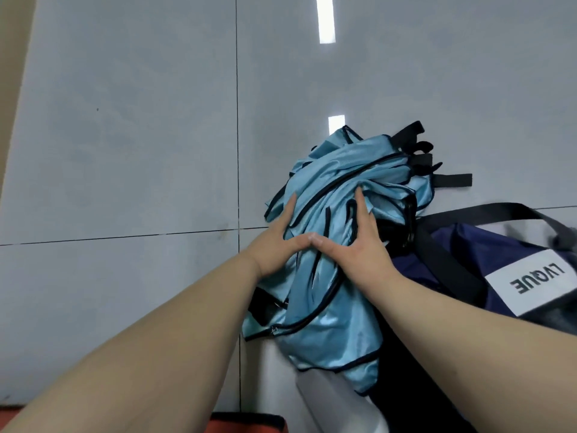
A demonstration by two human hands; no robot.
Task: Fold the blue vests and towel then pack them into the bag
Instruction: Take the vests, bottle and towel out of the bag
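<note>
A crumpled heap of light blue vests (331,189) with dark trim and black straps lies on the grey tiled floor, right of the middle. My left hand (278,245) lies flat on the heap's left side with its fingers straight. My right hand (359,242) presses flat on the middle of the heap, and the two thumb tips meet. A navy bag (487,254) with black straps and a white "LVQUE" label sits on the floor to the right, touching the heap. No towel shows apart from the heap.
Grey floor tiles (125,151) spread out to the left and beyond the heap. An orange-red object (246,426) shows at the bottom edge. A pale grey shape (331,398) lies under the heap's near end.
</note>
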